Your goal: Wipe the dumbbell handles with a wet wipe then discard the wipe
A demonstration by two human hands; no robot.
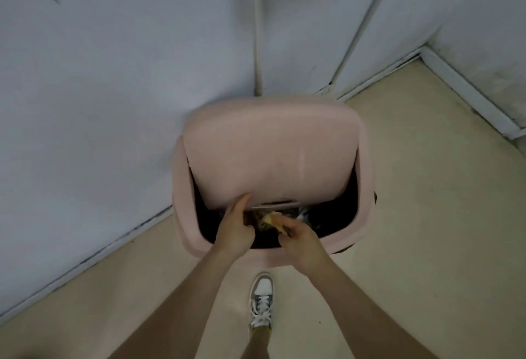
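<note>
A pink bin [185, 188] stands against the wall, its lid [270, 153] tilted up at the front. My left hand [234, 230] grips the lid's front edge, thumb on top, and holds it raised. Over the dark opening, my right hand [299, 240] is blurred, its fingertips pinched on a small pale crumpled wipe [269, 218]. Rubbish lies inside the bin below the wipe. No dumbbells are in view.
The bin sits in a corner of pale walls, with a vertical pipe [257, 31] behind it and a skirting board [469, 94] at the right. My shoe [261, 301] is on the beige floor just in front of the bin.
</note>
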